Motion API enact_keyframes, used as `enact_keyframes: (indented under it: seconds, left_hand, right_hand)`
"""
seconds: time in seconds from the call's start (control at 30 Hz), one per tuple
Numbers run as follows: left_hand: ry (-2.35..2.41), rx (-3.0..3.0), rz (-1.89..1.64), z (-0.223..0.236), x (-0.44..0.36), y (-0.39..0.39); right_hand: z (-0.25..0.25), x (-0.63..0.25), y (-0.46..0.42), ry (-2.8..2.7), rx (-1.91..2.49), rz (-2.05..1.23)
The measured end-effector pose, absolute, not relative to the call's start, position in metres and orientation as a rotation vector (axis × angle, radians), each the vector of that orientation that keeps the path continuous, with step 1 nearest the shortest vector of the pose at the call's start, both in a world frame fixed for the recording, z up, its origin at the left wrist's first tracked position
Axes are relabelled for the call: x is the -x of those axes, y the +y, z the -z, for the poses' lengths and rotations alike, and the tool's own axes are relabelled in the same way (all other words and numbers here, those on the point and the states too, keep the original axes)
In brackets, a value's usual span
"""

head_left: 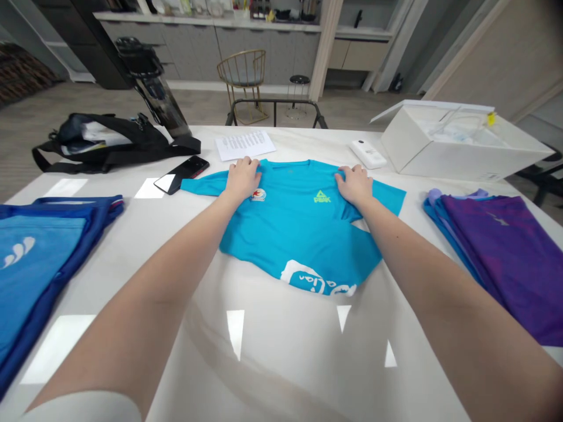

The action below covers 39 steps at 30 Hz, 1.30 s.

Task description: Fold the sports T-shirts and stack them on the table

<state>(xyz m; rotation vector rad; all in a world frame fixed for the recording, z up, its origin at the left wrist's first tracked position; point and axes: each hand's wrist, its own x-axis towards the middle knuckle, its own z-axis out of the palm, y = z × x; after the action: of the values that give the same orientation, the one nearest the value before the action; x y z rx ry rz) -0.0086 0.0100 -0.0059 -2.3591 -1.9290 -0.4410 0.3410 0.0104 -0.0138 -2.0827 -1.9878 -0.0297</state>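
Note:
A turquoise T-shirt [290, 217] lies front up on the white table, its collar toward the far side. It bears a green logo, a small round emblem and large white lettering near the hem. My left hand [243, 180] is at the shirt's left shoulder, fingers curled onto the cloth. At the opposite shoulder my right hand [355, 184] grips the fabric in the same way, fingertips partly hidden. The hem is uneven, and the shirt's right side is bunched under my right forearm.
Folded blue clothes [44, 252] lie at left, folded purple clothes [501, 252] at right. Along the far edge are a phone [182, 174], black bag [114, 140], clear bottle [158, 88], printed paper [245, 145], white device [368, 154] and open white box [461, 158].

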Motion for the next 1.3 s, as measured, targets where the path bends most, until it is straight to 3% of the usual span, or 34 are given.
enact_keyframes:
  seconds: [0.1,0.3,0.53,0.83,1.0,1.3]
  left_hand:
    - [-1.745,2.715,0.274,-0.005,0.007,-0.008]
    - [-1.593,2.835,-0.061,-0.023,-0.001,-0.06]
    - [-1.528,2.692,-0.073,-0.041,-0.009,-0.122]
    - [-1.353,2.617,-0.015,-0.072,-0.004,-0.221]
    - [-1.374,2.542,0.064,-0.082,0.017,-0.282]
    - [-1.45,2.514,0.096,-0.071,0.036,-0.339]
  right_hand:
    - [0.003,-0.325,-0.015,-2.117,1.855,0.012]
    - [-0.012,-0.297,-0.079,-2.525,1.594,-0.49]
    - [-0.033,-0.299,-0.14,-2.598,1.913,-0.25]
    - [-0.069,-0.299,-0.235,-2.701,1.706,0.05]
    - [-0.061,-0.324,-0.282,-2.688,1.839,0.288]
    - [-0.045,-0.344,-0.325,-2.563,1.922,0.32]
